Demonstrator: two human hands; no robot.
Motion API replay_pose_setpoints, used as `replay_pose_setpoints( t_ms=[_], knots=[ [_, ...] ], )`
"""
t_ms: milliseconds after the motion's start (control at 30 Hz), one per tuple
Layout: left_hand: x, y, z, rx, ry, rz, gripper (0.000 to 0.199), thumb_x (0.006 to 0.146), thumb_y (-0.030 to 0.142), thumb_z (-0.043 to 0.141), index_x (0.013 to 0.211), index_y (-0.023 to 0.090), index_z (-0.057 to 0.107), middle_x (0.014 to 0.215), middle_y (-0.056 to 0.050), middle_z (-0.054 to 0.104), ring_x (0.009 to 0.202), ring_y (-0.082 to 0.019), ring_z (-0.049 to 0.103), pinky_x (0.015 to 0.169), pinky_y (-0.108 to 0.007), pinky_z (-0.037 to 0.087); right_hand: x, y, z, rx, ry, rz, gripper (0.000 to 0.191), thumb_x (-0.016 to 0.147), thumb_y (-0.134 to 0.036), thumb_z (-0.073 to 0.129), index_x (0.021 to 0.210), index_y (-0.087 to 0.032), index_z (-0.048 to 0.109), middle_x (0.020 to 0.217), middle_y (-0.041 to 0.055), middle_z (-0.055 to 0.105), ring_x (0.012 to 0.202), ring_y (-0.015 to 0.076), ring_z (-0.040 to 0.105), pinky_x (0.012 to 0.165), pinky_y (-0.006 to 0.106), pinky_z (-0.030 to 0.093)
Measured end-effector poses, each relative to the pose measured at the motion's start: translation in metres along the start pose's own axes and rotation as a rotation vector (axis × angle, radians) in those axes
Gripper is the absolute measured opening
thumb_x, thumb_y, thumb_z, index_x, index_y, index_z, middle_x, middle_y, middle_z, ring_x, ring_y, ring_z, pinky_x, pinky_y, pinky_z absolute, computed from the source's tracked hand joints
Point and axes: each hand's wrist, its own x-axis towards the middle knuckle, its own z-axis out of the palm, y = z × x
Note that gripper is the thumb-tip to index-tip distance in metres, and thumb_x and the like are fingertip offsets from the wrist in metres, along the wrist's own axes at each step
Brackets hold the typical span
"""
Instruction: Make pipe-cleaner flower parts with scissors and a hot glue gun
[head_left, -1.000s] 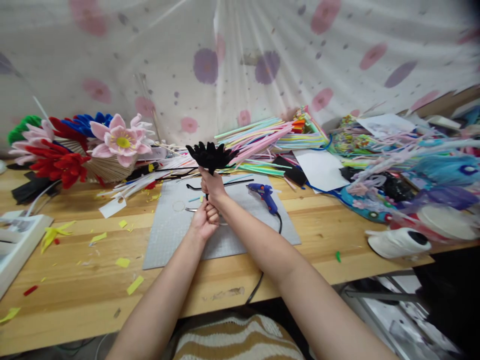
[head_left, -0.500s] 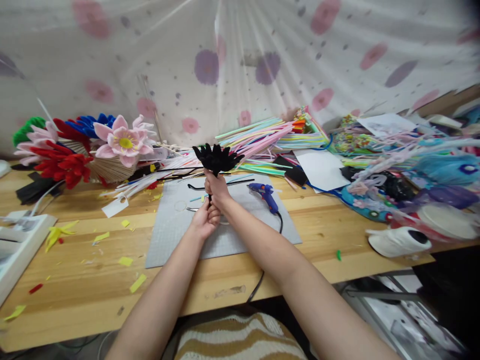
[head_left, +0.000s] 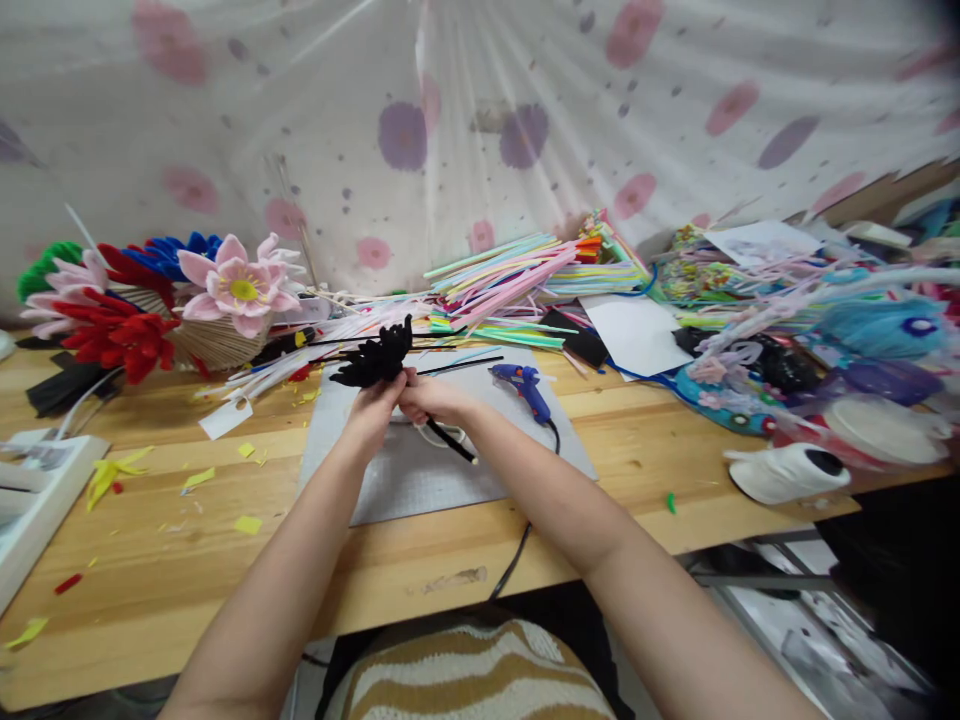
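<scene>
A black fuzzy flower (head_left: 375, 358) is held over the grey cutting mat (head_left: 442, 490), tilted so its petals point up and left and its black stem (head_left: 450, 438) slants down to the right. My left hand (head_left: 377, 405) is closed around the flower's base. Close against it, my right hand (head_left: 429, 397) pinches the stem just below the bloom. A blue glue gun (head_left: 525, 388) lies on the mat's right part, and a black strip (head_left: 463, 365) lies behind my hands.
Pink, red and blue fuzzy flowers (head_left: 244, 285) stand at the back left. Coloured pipe cleaners (head_left: 517, 285) are heaped at the back. A white power strip (head_left: 49, 510) is at the left edge, a white thread spool (head_left: 784, 473) at the right. Yellow scraps (head_left: 247, 524) dot the table.
The flower has tipped from upright to leaning left, and its stem end now shows at the lower right. My left hand has moved up to the bloom's base.
</scene>
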Motion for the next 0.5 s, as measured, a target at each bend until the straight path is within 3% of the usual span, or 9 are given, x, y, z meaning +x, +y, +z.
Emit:
replay_pose_setpoints(
  t_ms=[67,133,200,267,367,500],
  knots=[
    [0.000,0.002,-0.002,0.003,0.052,0.010,0.026,0.067,0.035,0.069,0.078,0.013,0.060,0.076,-0.006,0.065,0.067,-0.014,0.060,0.062,-0.026,0.047,-0.003,0.006,-0.005,-0.058,-0.092,-0.059,0.017,0.074,-0.024,0.054,0.061,-0.016,0.046,0.049,-0.0055,0.046,0.045,0.0055,0.042,0.046,0.018,0.035],
    [0.001,0.012,-0.009,-0.044,0.112,0.056,0.022,0.071,0.033,0.065,0.077,0.013,0.057,0.071,-0.004,0.063,0.062,-0.012,0.059,0.058,-0.024,0.047,-0.008,0.011,-0.017,-0.164,-0.068,-0.116,0.014,0.073,-0.027,0.058,0.079,-0.014,0.055,0.067,-0.0017,0.057,0.061,0.0079,0.052,0.059,0.021,0.042],
    [0.001,0.028,-0.020,-0.108,0.182,0.128,0.018,0.073,0.029,0.063,0.074,0.015,0.053,0.062,0.001,0.056,0.057,-0.009,0.056,0.055,-0.021,0.046,-0.015,0.017,-0.031,-0.380,0.099,-0.126,0.025,0.072,-0.028,0.060,0.093,-0.015,0.056,0.080,0.0002,0.059,0.071,0.0094,0.053,0.067,0.023,0.043],
    [0.001,0.046,-0.034,-0.112,0.215,0.170,0.016,0.075,0.027,0.061,0.072,0.015,0.050,0.052,0.006,0.044,0.042,-0.004,0.043,0.044,-0.015,0.039,-0.022,0.024,-0.042,-0.696,0.237,-0.080,0.027,0.071,-0.025,0.062,0.095,-0.015,0.058,0.085,0.0024,0.060,0.076,0.0118,0.054,0.070,0.024,0.041],
    [-0.002,0.060,-0.050,-0.030,0.246,0.209,0.016,0.076,0.024,0.059,0.068,0.016,0.048,0.045,0.009,0.030,0.034,-0.002,0.024,0.032,-0.013,0.017,-0.032,0.033,-0.044,-1.076,0.211,-0.074,0.029,0.069,-0.018,0.061,0.097,-0.015,0.060,0.094,0.0073,0.061,0.087,0.0166,0.054,0.076,0.027,0.039],
    [-0.008,0.054,-0.062,0.114,0.269,0.209,0.022,0.073,0.023,0.061,0.062,0.018,0.043,0.042,0.009,0.027,0.034,-0.003,0.021,0.034,-0.016,0.013,-0.036,0.035,-0.035,-1.294,0.179,-0.108,0.036,0.070,-0.010,0.054,0.105,-0.013,0.059,0.104,0.0116,0.059,0.097,0.0194,0.052,0.082,0.028,0.037]
  ],
)
